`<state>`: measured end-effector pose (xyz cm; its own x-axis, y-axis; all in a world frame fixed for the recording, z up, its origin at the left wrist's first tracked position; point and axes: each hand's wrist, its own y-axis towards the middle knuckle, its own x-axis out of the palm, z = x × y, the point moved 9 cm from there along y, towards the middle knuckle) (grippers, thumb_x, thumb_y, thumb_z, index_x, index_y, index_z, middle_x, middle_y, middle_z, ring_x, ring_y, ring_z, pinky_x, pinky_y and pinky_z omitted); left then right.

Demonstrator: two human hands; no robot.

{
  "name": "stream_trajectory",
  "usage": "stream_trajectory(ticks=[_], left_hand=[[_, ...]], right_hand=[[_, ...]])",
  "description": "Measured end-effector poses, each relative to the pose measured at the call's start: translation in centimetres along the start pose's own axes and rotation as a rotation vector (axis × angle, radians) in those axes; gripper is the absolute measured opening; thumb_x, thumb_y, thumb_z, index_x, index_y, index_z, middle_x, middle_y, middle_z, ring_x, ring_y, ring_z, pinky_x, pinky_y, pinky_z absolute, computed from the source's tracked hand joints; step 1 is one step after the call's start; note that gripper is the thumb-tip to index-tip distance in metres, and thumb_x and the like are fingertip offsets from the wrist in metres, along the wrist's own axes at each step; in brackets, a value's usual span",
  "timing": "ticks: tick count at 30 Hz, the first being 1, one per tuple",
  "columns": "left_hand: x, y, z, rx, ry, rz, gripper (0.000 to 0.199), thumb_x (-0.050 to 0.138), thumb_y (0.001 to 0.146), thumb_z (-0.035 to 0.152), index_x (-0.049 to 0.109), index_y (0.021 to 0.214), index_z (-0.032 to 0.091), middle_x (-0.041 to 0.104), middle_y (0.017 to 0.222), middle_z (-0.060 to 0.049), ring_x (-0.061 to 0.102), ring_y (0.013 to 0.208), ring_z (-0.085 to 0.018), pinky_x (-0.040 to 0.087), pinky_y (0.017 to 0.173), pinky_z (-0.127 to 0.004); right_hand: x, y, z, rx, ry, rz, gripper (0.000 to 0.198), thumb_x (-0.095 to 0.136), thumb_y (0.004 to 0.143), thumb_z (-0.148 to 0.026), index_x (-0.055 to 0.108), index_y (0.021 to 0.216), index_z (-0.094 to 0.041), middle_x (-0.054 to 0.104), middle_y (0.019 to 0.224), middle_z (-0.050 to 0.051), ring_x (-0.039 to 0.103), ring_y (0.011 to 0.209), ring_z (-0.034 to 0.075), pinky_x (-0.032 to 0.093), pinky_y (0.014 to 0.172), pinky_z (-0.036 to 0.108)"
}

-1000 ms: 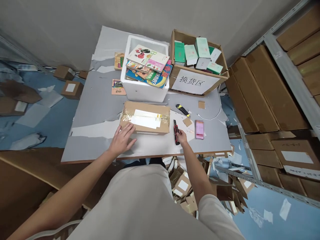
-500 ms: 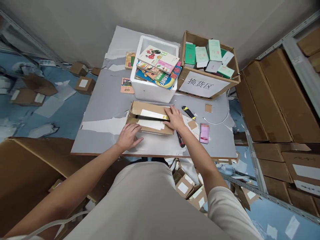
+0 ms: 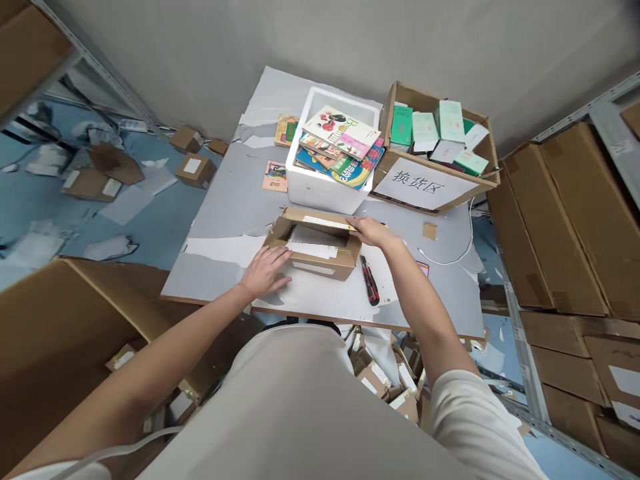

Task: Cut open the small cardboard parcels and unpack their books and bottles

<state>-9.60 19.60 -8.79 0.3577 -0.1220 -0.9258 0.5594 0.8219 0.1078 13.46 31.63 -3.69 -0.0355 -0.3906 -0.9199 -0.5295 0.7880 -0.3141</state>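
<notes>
A small cardboard box (image 3: 327,272) lies near the table's front edge with its top flaps parted. Through the gap, a white sheet with printed lines (image 3: 313,237) shows inside. My right hand (image 3: 373,232) grips the right end of the far flap, thumb and fingers closed on it and partly hidden. At the near left corner, my left hand (image 3: 265,270) rests its outstretched fingers on the box, the thumb spread away below. A red and black utility knife (image 3: 370,281) lies right of the box, its blade end toward the box.
Behind the box stands a white foam box (image 3: 320,193) heaped with books. A carton (image 3: 387,180) of green and white boxes stands beside it. A phone (image 3: 423,268) peeks out by my right arm. A white cable (image 3: 450,262) curves rightward. Cartons (image 3: 565,220) fill the right shelf.
My right hand has lifted the far flap up and back, widening the gap so the inside shows. My left hand stays at the near left corner. The view has shifted.
</notes>
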Motion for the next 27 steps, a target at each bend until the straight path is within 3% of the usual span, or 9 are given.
stream_trajectory(ticks=[5,8,11,13,15,17,21,24,27], left_hand=[[1.2,-0.7,1.1,0.072,0.074,-0.006,0.065,0.052,0.083,0.053,0.049,0.136,0.015,0.054,0.137,-0.017,0.047,0.128,-0.033,0.028,0.111,-0.051],[1.5,-0.8,1.3,0.078,0.063,0.001,0.067,0.052,0.084,0.053,0.047,0.138,0.015,0.052,0.138,-0.017,0.046,0.129,-0.034,0.029,0.110,-0.052],[0.9,-0.4,1.2,0.051,-0.002,0.021,0.065,0.052,0.085,0.051,0.045,0.140,0.017,0.052,0.140,-0.017,0.047,0.129,-0.032,0.032,0.110,-0.050],[-0.4,0.2,0.7,0.016,-0.050,0.054,0.068,0.051,0.085,0.052,0.041,0.142,0.017,0.049,0.142,-0.017,0.047,0.130,-0.031,0.034,0.109,-0.048],[-2.1,1.3,-0.3,-0.014,-0.074,0.081,0.076,0.052,0.082,0.057,0.037,0.144,0.017,0.044,0.146,-0.017,0.042,0.134,-0.031,0.034,0.109,-0.046],[-3.7,2.8,-1.9,-0.009,-0.052,0.055,0.092,0.056,0.075,0.068,0.031,0.148,0.016,0.036,0.151,-0.018,0.033,0.140,-0.033,0.029,0.112,-0.048],[-3.3,5.8,-4.8,0.182,0.066,-0.252,0.143,0.065,0.045,0.083,0.010,0.152,0.007,0.009,0.159,-0.023,0.006,0.146,-0.042,0.013,0.117,-0.052],[-1.7,7.1,-6.8,0.255,0.129,-0.429,0.148,0.067,0.042,0.081,0.005,0.151,0.002,0.009,0.158,-0.025,0.003,0.147,-0.040,0.010,0.118,-0.048],[-0.9,8.1,-7.6,0.262,0.128,-0.435,0.144,0.065,0.048,0.079,0.005,0.150,-0.003,0.010,0.157,-0.027,0.004,0.147,-0.037,0.012,0.118,-0.042]], right_hand=[[-1.5,1.5,2.8,0.070,0.188,0.041,0.025,0.052,0.090,-0.032,0.065,0.106,-0.017,0.069,0.093,0.007,0.061,0.091,0.024,0.043,0.081,0.031],[-1.7,1.6,5.9,0.355,0.246,0.287,0.048,0.065,0.081,-0.038,0.056,0.123,-0.017,0.067,0.105,0.011,0.059,0.100,0.028,0.045,0.086,0.037],[0.0,0.6,7.3,0.637,0.243,0.407,0.058,0.064,0.082,-0.038,0.048,0.131,-0.013,0.060,0.118,0.018,0.058,0.105,0.031,0.045,0.087,0.040],[0.1,0.0,6.3,0.633,0.164,0.480,0.049,0.059,0.086,-0.032,0.049,0.130,-0.012,0.053,0.129,0.021,0.053,0.114,0.030,0.043,0.092,0.040],[-0.8,-0.9,3.9,0.480,0.028,0.550,0.035,0.050,0.091,-0.022,0.055,0.124,-0.014,0.049,0.134,0.020,0.048,0.121,0.029,0.038,0.099,0.041],[-0.8,-1.8,0.7,0.255,-0.075,0.487,0.031,0.041,0.093,-0.017,0.060,0.118,-0.015,0.054,0.130,0.018,0.049,0.119,0.028,0.035,0.101,0.042],[3.6,-3.7,-4.4,-0.043,-0.010,0.034,0.048,0.055,0.089,-0.039,0.055,0.129,-0.014,0.062,0.121,0.016,0.056,0.114,0.028,0.040,0.096,0.037],[6.1,-4.2,-5.4,0.031,0.044,-0.179,0.079,0.069,0.076,-0.048,0.043,0.140,-0.011,0.060,0.125,0.018,0.055,0.118,0.030,0.038,0.100,0.038],[5.4,-4.5,-5.1,0.190,0.017,-0.086,0.084,0.080,0.066,-0.045,0.045,0.135,-0.011,0.062,0.117,0.017,0.058,0.110,0.030,0.042,0.094,0.039]])
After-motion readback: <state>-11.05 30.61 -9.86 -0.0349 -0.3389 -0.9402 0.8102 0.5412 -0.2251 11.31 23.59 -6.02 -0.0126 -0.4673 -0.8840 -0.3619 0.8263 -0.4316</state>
